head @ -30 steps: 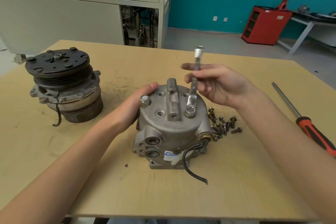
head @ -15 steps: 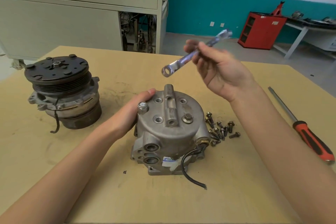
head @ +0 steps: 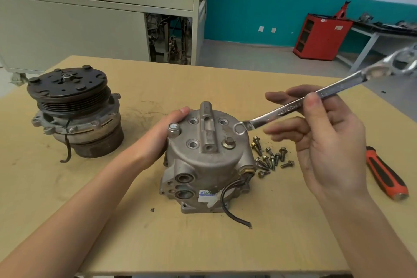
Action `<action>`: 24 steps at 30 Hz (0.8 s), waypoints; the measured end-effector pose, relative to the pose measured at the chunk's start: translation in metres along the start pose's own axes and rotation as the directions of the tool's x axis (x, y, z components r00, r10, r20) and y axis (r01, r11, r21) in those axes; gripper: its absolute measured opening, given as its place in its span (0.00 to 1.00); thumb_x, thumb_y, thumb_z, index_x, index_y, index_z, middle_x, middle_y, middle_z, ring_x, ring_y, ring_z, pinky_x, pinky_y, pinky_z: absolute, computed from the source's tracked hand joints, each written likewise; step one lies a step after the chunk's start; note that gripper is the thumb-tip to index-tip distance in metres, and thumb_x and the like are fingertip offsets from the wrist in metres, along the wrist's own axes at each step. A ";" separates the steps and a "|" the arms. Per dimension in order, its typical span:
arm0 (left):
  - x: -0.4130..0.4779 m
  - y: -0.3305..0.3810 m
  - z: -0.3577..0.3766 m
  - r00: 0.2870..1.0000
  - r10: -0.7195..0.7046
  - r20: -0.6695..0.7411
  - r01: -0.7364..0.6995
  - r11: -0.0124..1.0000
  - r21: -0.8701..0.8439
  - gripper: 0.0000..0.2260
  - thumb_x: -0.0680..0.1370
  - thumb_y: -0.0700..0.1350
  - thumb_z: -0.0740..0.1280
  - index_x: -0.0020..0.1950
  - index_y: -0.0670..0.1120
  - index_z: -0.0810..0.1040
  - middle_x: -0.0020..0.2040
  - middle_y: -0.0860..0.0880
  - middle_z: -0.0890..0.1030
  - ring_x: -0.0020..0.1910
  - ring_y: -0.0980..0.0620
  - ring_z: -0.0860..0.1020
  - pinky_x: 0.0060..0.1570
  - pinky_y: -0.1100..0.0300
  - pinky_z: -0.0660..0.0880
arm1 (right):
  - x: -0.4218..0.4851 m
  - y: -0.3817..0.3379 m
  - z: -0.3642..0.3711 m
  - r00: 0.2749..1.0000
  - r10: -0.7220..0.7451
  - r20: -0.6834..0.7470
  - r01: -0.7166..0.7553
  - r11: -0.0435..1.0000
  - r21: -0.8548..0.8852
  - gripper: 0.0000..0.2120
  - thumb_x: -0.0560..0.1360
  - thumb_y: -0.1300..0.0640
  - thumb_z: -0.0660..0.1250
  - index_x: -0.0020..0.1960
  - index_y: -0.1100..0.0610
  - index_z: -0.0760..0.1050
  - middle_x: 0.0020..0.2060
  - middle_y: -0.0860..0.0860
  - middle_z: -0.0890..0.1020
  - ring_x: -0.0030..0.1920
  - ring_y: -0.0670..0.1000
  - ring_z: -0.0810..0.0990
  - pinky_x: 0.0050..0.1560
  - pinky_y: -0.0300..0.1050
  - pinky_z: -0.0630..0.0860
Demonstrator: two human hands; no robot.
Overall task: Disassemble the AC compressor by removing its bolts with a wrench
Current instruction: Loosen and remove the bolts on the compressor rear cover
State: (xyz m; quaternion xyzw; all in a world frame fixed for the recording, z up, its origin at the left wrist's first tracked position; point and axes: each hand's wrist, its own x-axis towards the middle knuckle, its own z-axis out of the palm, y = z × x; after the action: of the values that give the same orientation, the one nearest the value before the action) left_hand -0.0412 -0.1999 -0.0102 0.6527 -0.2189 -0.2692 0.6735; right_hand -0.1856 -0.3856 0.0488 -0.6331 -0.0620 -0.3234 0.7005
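At the desk's (head: 225, 244) left stands a second compressor (head: 74, 110) with a black pulley on top; the left forearm reaches in from the lower left, and the left hand (head: 162, 133) grips the AC compressor (head: 207, 160) at mid-desk, thumb on the cover's rim, fingers hidden behind; one bolt (head: 229, 142) sits in the cover; loose bolts (head: 270, 160) lie just right of the housing; the right hand (head: 327, 137), palm up, pinches the wrench (head: 304, 101) between thumb and forefinger, other fingers loosely spread, ring end by the cover's right edge; a screwdriver (head: 385, 174) lies far right.
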 end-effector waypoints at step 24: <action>0.001 0.001 0.000 1.000 -0.025 -0.013 0.025 1.000 -0.010 0.17 0.71 0.61 0.60 0.38 0.57 0.86 0.41 0.53 0.86 0.40 0.57 0.84 0.47 0.59 0.75 | -0.052 0.039 0.016 0.804 -0.574 0.155 0.589 0.735 -0.335 0.08 0.80 0.52 0.61 0.47 0.57 0.70 0.46 0.51 0.79 0.47 0.44 0.81 0.45 0.37 0.78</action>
State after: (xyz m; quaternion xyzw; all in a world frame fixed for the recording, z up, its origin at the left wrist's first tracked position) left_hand -0.0406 -0.2008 -0.0097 0.6537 -0.2051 -0.2745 0.6747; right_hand -0.2002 -0.3514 -0.0065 -0.7078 -0.2092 -0.5185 0.4318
